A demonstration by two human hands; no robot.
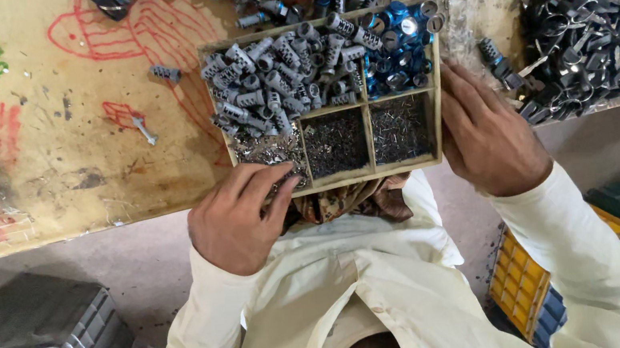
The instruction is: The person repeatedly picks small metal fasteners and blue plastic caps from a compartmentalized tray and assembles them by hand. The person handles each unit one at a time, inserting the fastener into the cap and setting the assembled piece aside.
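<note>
Both arms reach forward from the chest in pale cream sleeves, elbows bent and forearms angled inward. The left hand (pixel 234 218) shows its back to the camera, knuckles up, fingers (pixel 266 178) curled loosely forward and downward, thumb tucked toward the palm side. The right hand (pixel 485 135) lies flatter, back upward, fingers extended together and pointing forward, slightly inward. Whether either hand pinches anything is hard to tell; the fingertips are hidden.

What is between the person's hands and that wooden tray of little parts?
Nothing visible. The left hand is already at the divided wooden tray, fingers over its near left compartment of small metal bits. The right hand lies flat against the tray's right wall, with loose grey pieces just beyond its fingertips.
</note>
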